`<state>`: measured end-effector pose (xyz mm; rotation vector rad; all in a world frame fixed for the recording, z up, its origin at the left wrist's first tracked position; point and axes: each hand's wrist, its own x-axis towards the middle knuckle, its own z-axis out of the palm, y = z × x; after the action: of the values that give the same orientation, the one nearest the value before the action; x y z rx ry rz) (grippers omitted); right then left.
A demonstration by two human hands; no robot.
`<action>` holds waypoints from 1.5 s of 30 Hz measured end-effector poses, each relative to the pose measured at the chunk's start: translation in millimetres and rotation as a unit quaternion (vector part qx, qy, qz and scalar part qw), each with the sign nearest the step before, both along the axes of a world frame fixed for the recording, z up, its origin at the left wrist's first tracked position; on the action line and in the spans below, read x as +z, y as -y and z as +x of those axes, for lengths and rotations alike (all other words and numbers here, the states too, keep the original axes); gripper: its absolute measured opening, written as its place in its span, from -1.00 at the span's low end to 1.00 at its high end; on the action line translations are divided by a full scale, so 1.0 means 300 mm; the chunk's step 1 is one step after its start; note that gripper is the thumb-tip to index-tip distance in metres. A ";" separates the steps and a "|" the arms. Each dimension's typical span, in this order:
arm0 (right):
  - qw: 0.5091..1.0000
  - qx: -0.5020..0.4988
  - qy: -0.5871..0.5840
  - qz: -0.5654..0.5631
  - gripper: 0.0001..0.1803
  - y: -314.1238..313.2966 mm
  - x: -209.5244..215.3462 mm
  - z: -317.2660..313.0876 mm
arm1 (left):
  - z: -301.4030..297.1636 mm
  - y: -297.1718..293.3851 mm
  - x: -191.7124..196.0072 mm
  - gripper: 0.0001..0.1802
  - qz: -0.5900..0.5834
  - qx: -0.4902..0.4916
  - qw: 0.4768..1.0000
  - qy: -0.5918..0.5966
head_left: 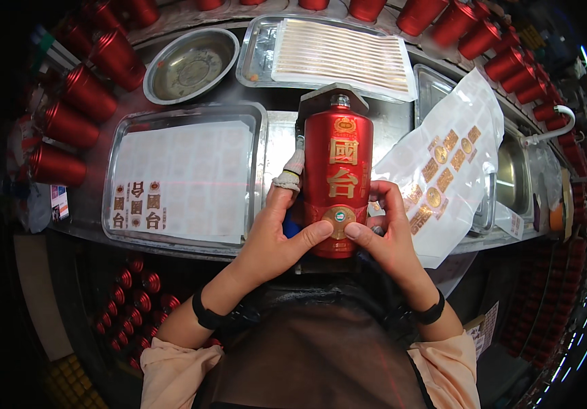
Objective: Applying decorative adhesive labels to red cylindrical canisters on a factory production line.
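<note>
A red glossy bottle (321,143) with gold lettering and a clear neck lies at the middle of the bench, neck pointing away from me. Both hands grip its lower part from the sides. My left hand (276,235) wraps the left side, its thumb pressed beside a round gold emblem (340,215). A white wrap (288,178) covers one of its fingers. My right hand (390,235) closes on the right side, thumb on the emblem's lower right edge. A dark holder (359,103) shows behind the neck. Fingers beneath the bottle are hidden.
A metal tray (261,136) with a white decal sheet (191,163) sits left. A steel basin (222,58) and a tray of gold-striped strips (341,58) stand behind. A curled decal sheet (474,112) lies right, near a sink (515,167). Several red bottles (89,92) ring the bench.
</note>
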<state>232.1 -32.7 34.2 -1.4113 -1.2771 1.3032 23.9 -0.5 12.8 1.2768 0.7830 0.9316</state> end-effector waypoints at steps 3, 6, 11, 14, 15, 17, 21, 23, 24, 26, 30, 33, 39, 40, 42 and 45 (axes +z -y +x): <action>1.000 -0.003 0.008 0.001 -0.21 -0.009 -0.002 0.005 | -0.001 -0.010 -0.010 0.07 0.017 -0.004 1.000 -0.012; 0.999 0.003 0.032 0.014 -0.19 -0.016 0.002 0.016 | 0.002 -0.020 -0.006 0.07 0.022 -0.012 1.000 -0.013; 0.999 -0.014 -0.036 -0.003 -0.23 0.002 0.009 0.010 | 0.012 -0.012 0.012 0.05 -0.026 -0.014 0.999 0.026; 0.999 -0.004 0.044 0.025 -0.29 0.008 -0.043 0.033 | 0.029 -0.009 0.006 0.00 -0.003 0.010 1.000 0.006; 0.999 -0.011 0.035 0.024 -0.31 0.006 -0.061 0.028 | 0.027 -0.008 -0.019 0.00 0.003 0.018 1.000 -0.014; 0.999 -0.014 0.039 0.023 -0.32 0.008 -0.065 0.013 | 0.019 0.001 -0.004 0.05 -0.019 0.008 1.000 0.004; 0.999 -0.022 0.039 0.008 -0.32 0.014 -0.043 0.009 | 0.014 0.010 -0.001 0.05 -0.034 -0.002 0.999 -0.008; 0.999 -0.022 0.035 -0.007 -0.31 0.009 -0.047 0.013 | 0.008 0.008 -0.008 0.04 -0.033 -0.002 0.999 -0.012; 0.999 -0.023 0.043 0.011 -0.32 0.004 -0.056 0.013 | 0.010 0.005 -0.012 0.04 -0.038 0.002 0.999 -0.016; 0.998 -0.021 0.049 0.032 -0.32 -0.002 -0.061 0.011 | 0.016 0.000 -0.016 0.04 -0.026 0.003 1.000 -0.010; 1.000 -0.023 -0.007 -0.011 -0.33 -0.007 -0.057 0.022 | 0.034 -0.009 -0.014 0.04 -0.009 0.018 1.000 0.005; 1.000 -0.022 0.011 -0.012 -0.33 -0.006 -0.049 0.015 | 0.036 -0.005 -0.015 0.04 -0.010 0.024 1.000 0.005; 0.999 -0.025 0.020 -0.001 -0.33 -0.001 -0.050 0.010 | 0.030 0.003 -0.003 0.01 -0.028 0.019 0.999 0.009; 1.000 -0.023 0.019 0.000 -0.33 0.000 -0.050 0.010 | 0.029 0.004 -0.005 0.00 -0.029 0.017 0.999 0.004; 0.999 -0.022 0.026 0.007 -0.33 -0.001 -0.056 0.009 | 0.029 0.004 -0.004 0.00 -0.020 0.019 1.000 0.006; 0.999 -0.023 0.022 0.012 -0.34 -0.003 -0.063 0.011 | 0.033 0.001 -0.001 -0.01 -0.011 0.025 1.000 0.013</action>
<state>235.4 -31.7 15.3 -1.4512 -1.2785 1.2292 33.8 -0.7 12.4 1.2284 0.8065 0.9763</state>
